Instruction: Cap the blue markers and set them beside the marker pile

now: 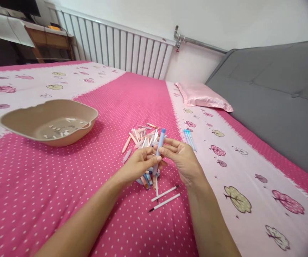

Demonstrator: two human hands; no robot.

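Observation:
A blue pen (162, 141) stands nearly upright between my two hands, above a pile of pen parts. My left hand (140, 162) pinches its lower part between thumb and fingers. Around its upper part, below the darker blue end, the thumb and fingers of my right hand (182, 157) are closed. Under and behind my hands lies the heap of pink, white and blue pen parts (135, 137), partly hidden by them. Two white refills with dark tips, a near refill (166, 202) and a farther refill (166, 193), lie on the bedspread in front.
A beige basin (31, 121) holding several small white pieces sits on the left. Several light-blue pens (190, 140) lie together to the right. Farther back are a pink pillow (204, 96), a grey headboard (274, 89) and a white radiator (116, 43). Dotted pink bedspread (103, 228) covers the bed.

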